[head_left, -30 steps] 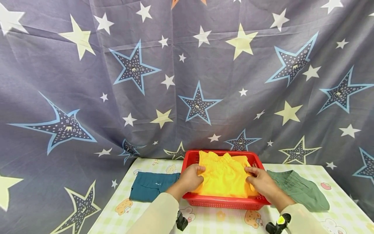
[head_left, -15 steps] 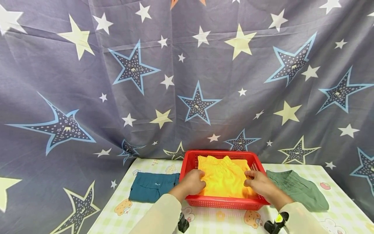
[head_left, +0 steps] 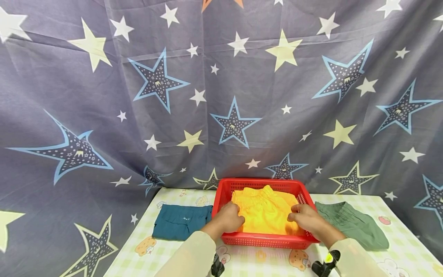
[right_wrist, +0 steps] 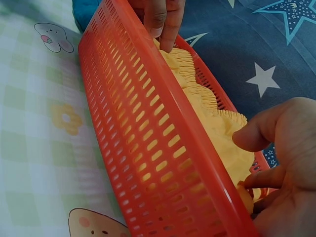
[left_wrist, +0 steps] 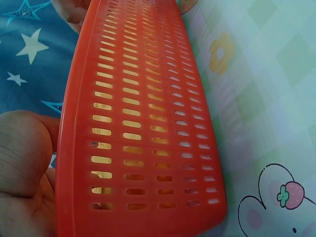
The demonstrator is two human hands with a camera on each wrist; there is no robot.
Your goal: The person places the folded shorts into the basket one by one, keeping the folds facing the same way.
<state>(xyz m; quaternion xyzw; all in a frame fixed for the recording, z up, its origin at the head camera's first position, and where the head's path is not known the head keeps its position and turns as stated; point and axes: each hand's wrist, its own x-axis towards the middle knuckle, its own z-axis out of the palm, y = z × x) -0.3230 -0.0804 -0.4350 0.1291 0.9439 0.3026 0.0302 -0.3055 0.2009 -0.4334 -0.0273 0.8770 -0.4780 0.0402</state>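
Note:
Yellow shorts (head_left: 264,209) with a gathered waistband lie folded inside a red perforated plastic basket (head_left: 268,241). My left hand (head_left: 228,218) reaches over the basket's left side, fingertips down at the shorts' left edge. At the opposite edge is my right hand (head_left: 306,219). In the right wrist view, the right thumb (right_wrist: 252,136) stands apart from the fingers, which touch the yellow cloth. Basket wall (left_wrist: 143,123) hides most of the left fingers in the left wrist view.
Folded teal shorts (head_left: 181,222) lie left of the basket, and green shorts (head_left: 356,227) lie to its right. A pale checked cloth (head_left: 249,263) with cartoon prints covers the table. Behind it hangs a grey star-patterned curtain (head_left: 194,127).
The yellow shorts have sunk lower into the basket and spread a little leftward. Both hands have moved slightly down at their edges; teal and green shorts are unmoved.

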